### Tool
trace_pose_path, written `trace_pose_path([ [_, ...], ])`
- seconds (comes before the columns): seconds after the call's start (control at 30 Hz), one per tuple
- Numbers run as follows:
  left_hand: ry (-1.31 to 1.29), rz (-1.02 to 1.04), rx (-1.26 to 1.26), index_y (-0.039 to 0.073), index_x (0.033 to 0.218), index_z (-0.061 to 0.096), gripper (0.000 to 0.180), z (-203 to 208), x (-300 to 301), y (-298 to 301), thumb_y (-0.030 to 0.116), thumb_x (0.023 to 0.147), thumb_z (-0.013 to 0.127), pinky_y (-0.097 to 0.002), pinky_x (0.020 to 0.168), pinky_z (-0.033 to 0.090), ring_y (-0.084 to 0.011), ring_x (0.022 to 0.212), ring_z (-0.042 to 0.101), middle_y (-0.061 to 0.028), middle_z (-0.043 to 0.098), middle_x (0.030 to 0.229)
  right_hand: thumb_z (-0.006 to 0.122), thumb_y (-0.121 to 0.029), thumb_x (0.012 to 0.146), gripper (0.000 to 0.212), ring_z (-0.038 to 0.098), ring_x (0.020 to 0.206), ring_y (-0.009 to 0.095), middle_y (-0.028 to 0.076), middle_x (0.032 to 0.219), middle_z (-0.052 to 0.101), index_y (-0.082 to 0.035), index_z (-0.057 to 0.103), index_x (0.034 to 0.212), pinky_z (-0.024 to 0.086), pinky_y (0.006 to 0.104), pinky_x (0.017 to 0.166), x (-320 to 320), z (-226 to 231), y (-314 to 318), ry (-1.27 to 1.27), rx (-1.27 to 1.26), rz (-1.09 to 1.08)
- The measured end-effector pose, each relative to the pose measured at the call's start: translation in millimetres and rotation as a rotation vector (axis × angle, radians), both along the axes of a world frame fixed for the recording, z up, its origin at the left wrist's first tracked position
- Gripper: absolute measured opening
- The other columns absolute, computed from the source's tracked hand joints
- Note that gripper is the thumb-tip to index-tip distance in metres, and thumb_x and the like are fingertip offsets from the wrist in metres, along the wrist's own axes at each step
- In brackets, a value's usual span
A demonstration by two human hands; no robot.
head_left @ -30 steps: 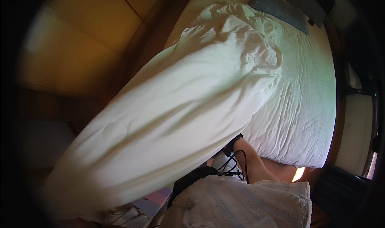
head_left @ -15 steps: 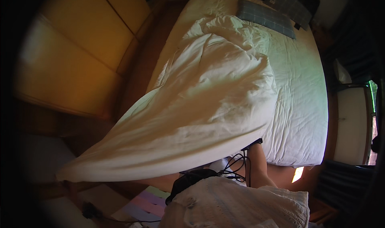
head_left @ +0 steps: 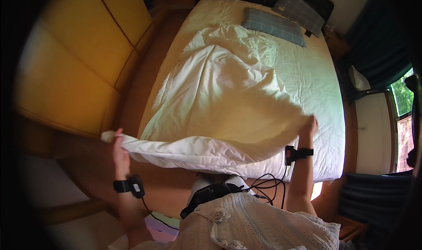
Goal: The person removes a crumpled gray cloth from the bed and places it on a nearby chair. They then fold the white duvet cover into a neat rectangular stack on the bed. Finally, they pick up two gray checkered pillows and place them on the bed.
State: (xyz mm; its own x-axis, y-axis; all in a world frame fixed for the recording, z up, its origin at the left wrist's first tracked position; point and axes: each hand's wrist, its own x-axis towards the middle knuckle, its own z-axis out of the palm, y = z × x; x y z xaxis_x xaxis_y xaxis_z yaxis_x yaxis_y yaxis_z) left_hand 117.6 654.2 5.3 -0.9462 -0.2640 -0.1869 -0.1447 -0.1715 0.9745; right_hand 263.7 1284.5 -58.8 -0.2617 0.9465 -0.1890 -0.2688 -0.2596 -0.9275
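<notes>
A white duvet point(head_left: 211, 92) lies bunched over the left and middle of the bed, its near edge lifted and stretched between my hands. My left hand point(head_left: 119, 151) grips the left end of that edge, out past the side of the mattress. At the right end, my right hand point(head_left: 309, 126) is closed on the duvet's other corner, above the white bed sheet point(head_left: 325, 144). Each wrist wears a black strap with a small box and a cable. Between the hands the edge sags, and the foot of the bed is partly hidden under it.
Two grey-blue checked pillows point(head_left: 274, 27) lie at the bed's head. Yellow cabinet doors point(head_left: 79, 65) line the left, with wooden floor point(head_left: 140, 83) between. On the right are a window point(head_left: 403, 118) and dark curtain point(head_left: 369, 48). Loose black cables point(head_left: 268, 184) hang by my waist.
Both hands have risen and come into clearer view, lifting the duvet's near edge. Its left end has moved up and inward, and the edge now sags instead of stretching low to the left.
</notes>
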Motion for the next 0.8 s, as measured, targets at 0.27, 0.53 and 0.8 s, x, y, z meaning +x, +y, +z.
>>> trace_pose_path([
  [0.27, -0.383, -0.697, 0.161, 0.002, 0.1, 0.059, 0.043, 22.0, 36.8, 173.3, 0.042, 0.083, 0.055, -0.0249, 0.067, 0.046, -0.0128, 0.079, 0.057, -0.0049, 0.06, 0.09, 0.06, -0.005, 0.073, 0.036, 0.054, 0.093, 0.018, 0.011, 0.101, 0.056, 0.0, 0.051, 0.107, 0.044, 0.0303, 0.08, -65.2, 115.2, -268.5, 0.372, 1.059, 1.679],
  [0.53, -0.313, -0.33, -0.096, -0.005, 0.105, 0.056, 0.044, 4.1, 70.7, 150.4, 0.033, 0.082, 0.06, -0.0264, 0.072, 0.045, -0.0165, 0.085, 0.057, -0.0106, 0.06, 0.099, 0.048, -0.019, 0.09, 0.031, 0.056, 0.094, 0.017, 0.01, 0.103, 0.057, 0.001, 0.049, 0.113, 0.047, 0.0298, 0.083, -88.9, 19.0, -232.1, -0.231, -0.098, 1.668],
  [0.8, -0.15, -0.688, -0.228, -0.002, 0.109, 0.054, 0.031, 29.6, 107.4, 152.1, 0.018, 0.086, 0.055, -0.0282, 0.083, 0.041, -0.0146, 0.096, 0.052, -0.0063, 0.059, 0.103, 0.042, -0.019, 0.09, 0.027, 0.055, 0.098, 0.026, 0.012, 0.111, 0.055, -0.002, 0.05, 0.11, 0.047, 0.0385, 0.084, -145.3, -73.9, -249.0, 0.314, -1.176, 0.855],
])
